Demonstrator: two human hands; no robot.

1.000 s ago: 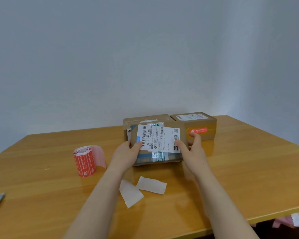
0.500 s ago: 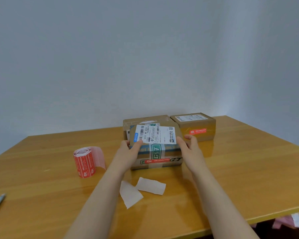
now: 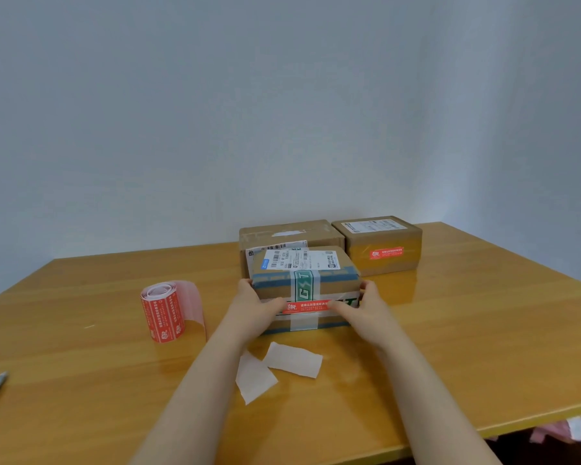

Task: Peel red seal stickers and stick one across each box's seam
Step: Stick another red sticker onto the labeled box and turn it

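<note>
Red seal sticker (image 3: 305,306) | front box (image 3: 304,290) | between thumbs: left hand (image 3: 253,308), right hand (image 3: 366,308)

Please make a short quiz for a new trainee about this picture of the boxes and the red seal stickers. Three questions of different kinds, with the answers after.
1. True or false: the front box held by both hands already has a red seal sticker on the side facing the camera.
2. Multiple choice: where does the sticker roll stand? A) on a box B) on the table, to the left of the boxes C) in the right hand
3. How many white backing papers lie on the table near the forearms?

Key
1. True; the thumbs of the left hand and the right hand are at its ends.
2. B
3. Two
</note>
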